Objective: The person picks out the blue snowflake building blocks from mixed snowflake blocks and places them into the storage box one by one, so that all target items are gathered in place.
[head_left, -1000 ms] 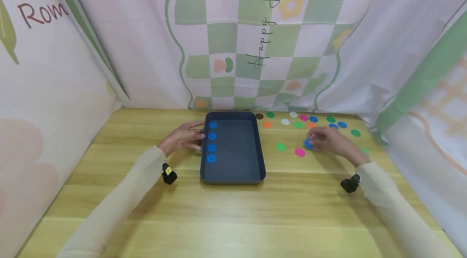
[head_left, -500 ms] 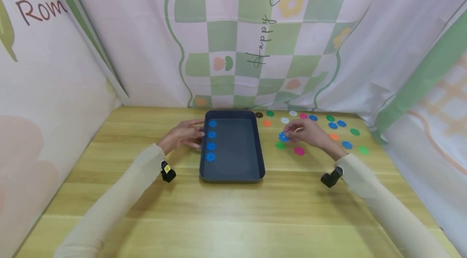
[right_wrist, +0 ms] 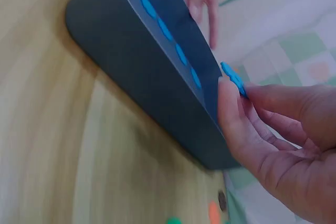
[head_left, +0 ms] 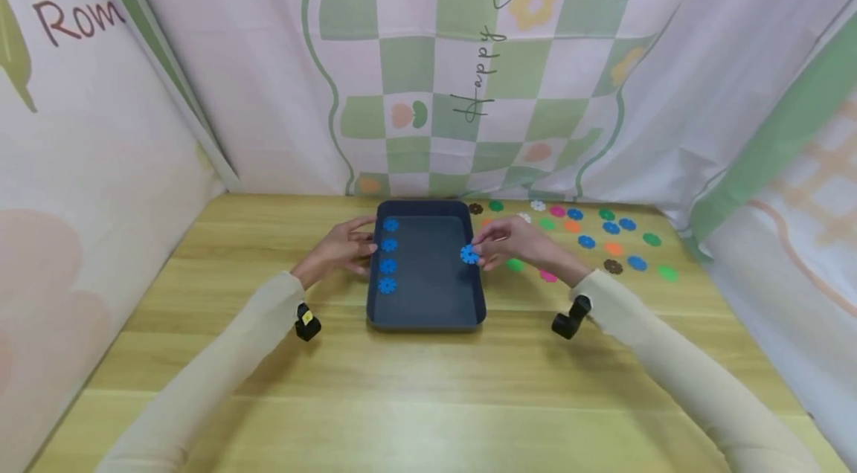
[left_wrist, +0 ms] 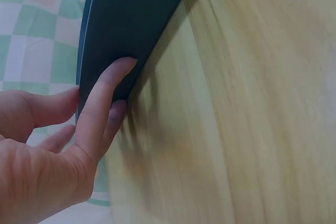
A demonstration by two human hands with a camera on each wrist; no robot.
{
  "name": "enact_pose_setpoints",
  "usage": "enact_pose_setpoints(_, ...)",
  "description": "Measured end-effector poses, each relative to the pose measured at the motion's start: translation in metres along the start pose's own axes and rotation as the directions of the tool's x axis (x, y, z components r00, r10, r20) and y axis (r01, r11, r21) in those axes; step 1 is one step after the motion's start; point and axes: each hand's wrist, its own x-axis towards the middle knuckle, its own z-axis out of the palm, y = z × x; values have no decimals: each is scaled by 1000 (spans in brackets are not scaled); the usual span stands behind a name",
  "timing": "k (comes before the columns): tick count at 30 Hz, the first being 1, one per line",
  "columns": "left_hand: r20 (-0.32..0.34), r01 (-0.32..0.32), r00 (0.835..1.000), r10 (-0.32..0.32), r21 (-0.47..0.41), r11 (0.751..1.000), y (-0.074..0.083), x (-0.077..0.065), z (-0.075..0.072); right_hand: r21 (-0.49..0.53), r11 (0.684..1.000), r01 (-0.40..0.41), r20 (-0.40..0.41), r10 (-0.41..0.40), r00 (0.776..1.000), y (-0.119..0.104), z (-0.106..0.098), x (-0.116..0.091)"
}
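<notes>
Right fingers (right_wrist: 233, 116) pinching a notched blue disc (head_left: 469, 255) reached the tray (head_left: 431, 276), left fingers (left_wrist: 101, 94) apart.

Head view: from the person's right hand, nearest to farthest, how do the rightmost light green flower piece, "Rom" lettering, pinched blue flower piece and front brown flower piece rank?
1. Pinched blue flower piece: in the right hand.
2. Front brown flower piece: on the table, right of the hand.
3. Rightmost light green flower piece: farther right.
4. "Rom" lettering: on the left curtain.
</notes>
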Motion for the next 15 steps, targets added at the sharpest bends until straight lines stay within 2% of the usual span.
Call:
enact_pose_setpoints(10,-2,28,1000,-28,-63,998,3,-3,4,-7,1000,-2,172,3,985,-13,43,20)
enact_pose_setpoints(15,2,35,999,-35,-72,997,4,-4,4,-40,999,-17,207,25,978,-15,66,30)
